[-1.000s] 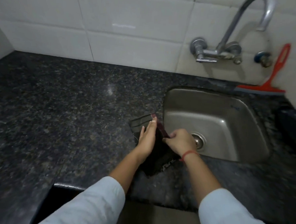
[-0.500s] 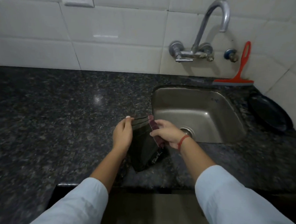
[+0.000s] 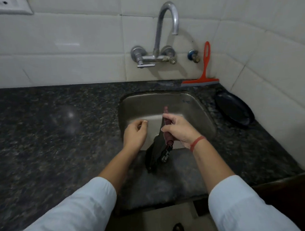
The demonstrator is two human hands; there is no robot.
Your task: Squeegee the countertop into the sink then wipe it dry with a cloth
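My right hand grips a dark cloth with a maroon edge, and the cloth hangs bunched over the sink's front rim down to the countertop. To its left my left hand is off the cloth, fingers loosely curled and holding nothing. The steel sink is set into the dark speckled granite countertop. A red squeegee leans upright against the tiled wall behind the sink, blade on the counter.
A curved chrome tap is mounted on the wall above the sink. To the right of the sink a black plate lies in the corner. A white socket plate is on the wall at top left.
My left hand has let go of the cloth. My right hand has lifted the cloth off the counter and moved it right, over the sink's front edge. The camera has tilted up.
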